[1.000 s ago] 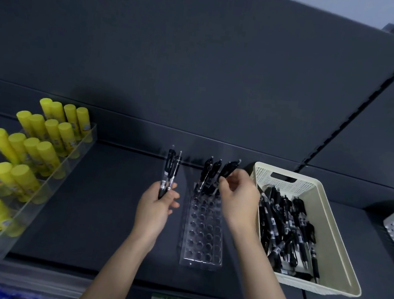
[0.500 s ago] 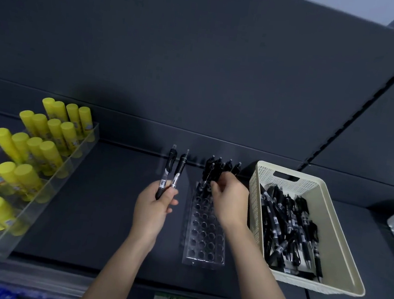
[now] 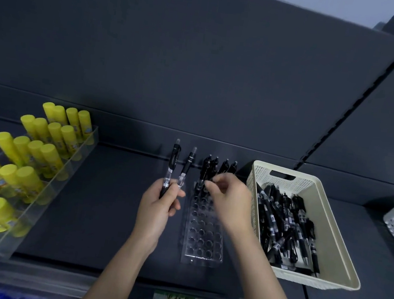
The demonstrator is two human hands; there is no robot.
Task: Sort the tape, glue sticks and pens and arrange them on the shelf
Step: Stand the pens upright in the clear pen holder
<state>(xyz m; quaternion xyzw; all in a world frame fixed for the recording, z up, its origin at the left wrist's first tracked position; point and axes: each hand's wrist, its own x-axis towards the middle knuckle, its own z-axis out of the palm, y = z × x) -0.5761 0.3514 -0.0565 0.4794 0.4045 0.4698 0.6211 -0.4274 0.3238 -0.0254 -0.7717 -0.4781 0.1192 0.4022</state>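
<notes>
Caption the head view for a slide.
Left hand holds two pens; right hand at four pens standing in the clear rack, cream basket alongside.

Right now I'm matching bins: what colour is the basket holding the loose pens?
Cream, clearest in the head view: the basket.

Pen rack (image 3: 204, 229) left of basket (image 3: 333, 243).

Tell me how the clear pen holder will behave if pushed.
The clear pen holder looks thin and mostly empty: probably light, likely to slide on the shelf. Its far row alone holds pens, so it may tip that way.
</notes>
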